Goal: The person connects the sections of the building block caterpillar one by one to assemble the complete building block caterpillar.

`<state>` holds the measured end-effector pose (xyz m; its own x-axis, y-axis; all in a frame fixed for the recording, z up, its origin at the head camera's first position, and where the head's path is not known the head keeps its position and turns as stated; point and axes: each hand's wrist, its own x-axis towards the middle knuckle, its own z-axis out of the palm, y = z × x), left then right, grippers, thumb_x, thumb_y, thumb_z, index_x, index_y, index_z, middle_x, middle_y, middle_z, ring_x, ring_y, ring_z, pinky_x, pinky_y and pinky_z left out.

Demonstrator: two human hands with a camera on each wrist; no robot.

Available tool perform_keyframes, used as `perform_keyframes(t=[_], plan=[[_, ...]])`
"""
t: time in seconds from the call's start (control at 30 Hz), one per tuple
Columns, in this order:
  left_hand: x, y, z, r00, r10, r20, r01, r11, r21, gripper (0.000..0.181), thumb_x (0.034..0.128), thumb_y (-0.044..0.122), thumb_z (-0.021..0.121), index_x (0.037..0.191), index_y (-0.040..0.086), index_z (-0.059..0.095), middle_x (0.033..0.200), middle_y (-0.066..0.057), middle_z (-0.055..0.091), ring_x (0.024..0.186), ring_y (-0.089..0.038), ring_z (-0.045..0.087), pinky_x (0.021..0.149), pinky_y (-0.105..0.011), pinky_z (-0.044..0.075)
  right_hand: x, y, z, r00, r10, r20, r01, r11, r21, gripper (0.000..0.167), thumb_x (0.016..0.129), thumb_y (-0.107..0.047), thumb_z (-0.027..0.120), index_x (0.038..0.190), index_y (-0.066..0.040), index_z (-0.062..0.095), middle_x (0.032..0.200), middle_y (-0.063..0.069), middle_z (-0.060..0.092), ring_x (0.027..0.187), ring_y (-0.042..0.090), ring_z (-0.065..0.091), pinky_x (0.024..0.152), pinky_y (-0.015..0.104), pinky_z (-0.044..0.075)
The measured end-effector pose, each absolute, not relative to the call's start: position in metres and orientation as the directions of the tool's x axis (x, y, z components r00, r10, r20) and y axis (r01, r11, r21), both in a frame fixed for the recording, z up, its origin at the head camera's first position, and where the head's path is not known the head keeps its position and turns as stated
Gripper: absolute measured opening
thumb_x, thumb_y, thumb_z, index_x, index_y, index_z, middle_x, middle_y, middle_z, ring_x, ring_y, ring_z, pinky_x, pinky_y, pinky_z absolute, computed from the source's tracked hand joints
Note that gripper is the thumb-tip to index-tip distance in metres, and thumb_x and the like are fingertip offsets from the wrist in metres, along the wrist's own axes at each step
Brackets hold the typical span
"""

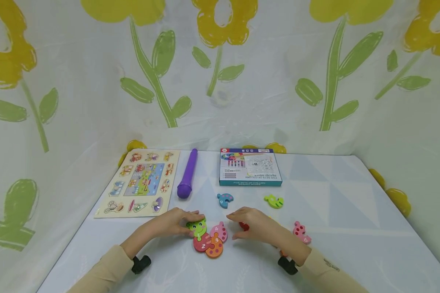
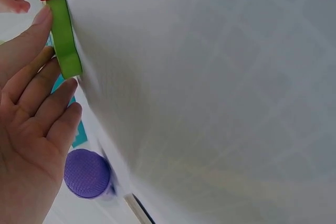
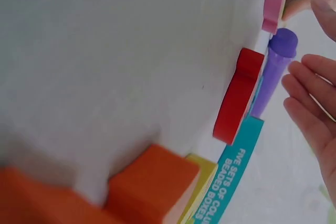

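On the table a wooden caterpillar puzzle is joined from a green head piece with a face [image 1: 198, 228], a red piece marked 2 [image 1: 201, 243], an orange piece marked 3 [image 1: 215, 248] and a pink piece [image 1: 221, 232]. My left hand [image 1: 172, 223] holds the green head by its edges, thumb on one side and fingers on the other. To the right of the pink piece, my right hand [image 1: 258, 226] hovers with relaxed, parted fingers and nothing between them. A loose red piece [image 3: 239, 98] lies beneath it, partly hidden in the head view.
Loose blue [image 1: 225, 200], light green [image 1: 274, 201] and pink [image 1: 301, 234] pieces lie around, with orange [image 3: 152, 182] and yellow [image 3: 202, 179] ones near my right wrist. Behind are a picture board [image 1: 106, 209], a purple microphone [image 1: 188, 175] and a flat box [image 1: 250, 183].
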<state>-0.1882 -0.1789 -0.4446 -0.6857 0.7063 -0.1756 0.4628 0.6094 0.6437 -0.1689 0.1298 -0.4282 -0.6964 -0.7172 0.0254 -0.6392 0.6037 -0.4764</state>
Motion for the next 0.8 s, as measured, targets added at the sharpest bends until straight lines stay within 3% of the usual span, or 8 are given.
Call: perform_keyframes(t=[0.3,0.8], plan=[[-0.188,-0.18,-0.445,-0.684,0.709,-0.172,0.463,0.605,0.648,0.056,0.0853,0.029,0.072,0.137,0.017,0.055,0.143,-0.005,0.047,0.134,-0.021,0.041,0.11,-0.04,0.035,-0.162,0.147,-0.425,-0.794,-0.604,0.066,-0.558,0.682,-0.473,0.052,0.081,-0.03,0.079,0.126,-0.008,0.065,0.12,0.006,0.066,0.113,0.024,0.059,0.084,0.033,0.057],[-0.187,-0.18,-0.444,-0.684,0.71,-0.168,0.477,0.61,0.633,0.057,0.0848,0.027,0.073,0.138,0.017,0.055,0.143,-0.004,0.047,0.134,-0.021,0.041,0.11,-0.039,0.035,-0.161,0.18,-0.428,-0.921,-0.375,0.111,-0.381,0.8,-0.464,0.047,0.079,-0.022,0.08,0.12,-0.003,0.068,0.117,0.007,0.068,0.111,0.028,0.062,0.09,0.043,0.054]])
